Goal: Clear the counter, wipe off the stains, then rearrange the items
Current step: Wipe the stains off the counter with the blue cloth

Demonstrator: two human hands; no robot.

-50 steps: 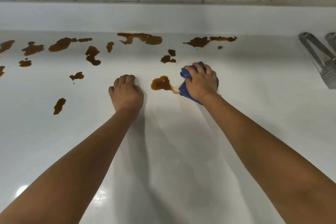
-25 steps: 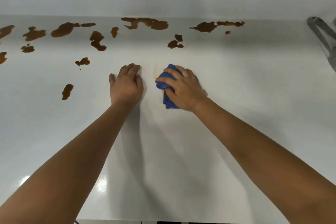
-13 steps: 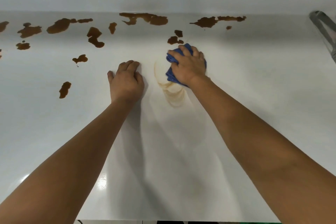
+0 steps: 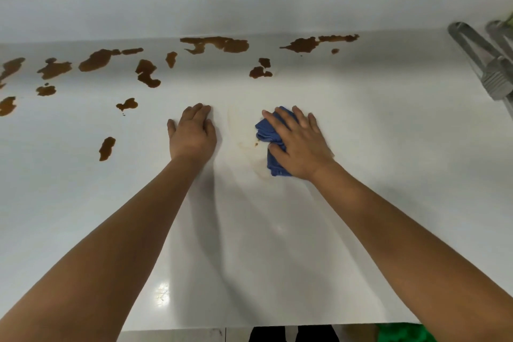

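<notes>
My right hand [image 4: 298, 141] presses a crumpled blue cloth [image 4: 268, 134] flat on the white counter [image 4: 388, 161], fingers spread over it. A faint brown smear [image 4: 244, 144] lies just left of the cloth. My left hand [image 4: 193, 132] rests palm down on the counter beside it, fingers together, holding nothing. Several dark brown stains run along the back of the counter, among them one [image 4: 219, 44] at the centre back, one [image 4: 304, 44] to the right and a small pair [image 4: 259, 69] ahead of the cloth.
More brown stains [image 4: 145, 73] spread over the left half, one [image 4: 107, 147] near my left forearm. Metal tongs [image 4: 483, 58] lie at the far right edge. A white backsplash [image 4: 249, 11] and tiled wall close the back.
My right hand has dragged the blue cloth back toward me and slightly right. The brown puddle seen two seconds ago is wiped to a faint smear. My left hand has stayed put.
</notes>
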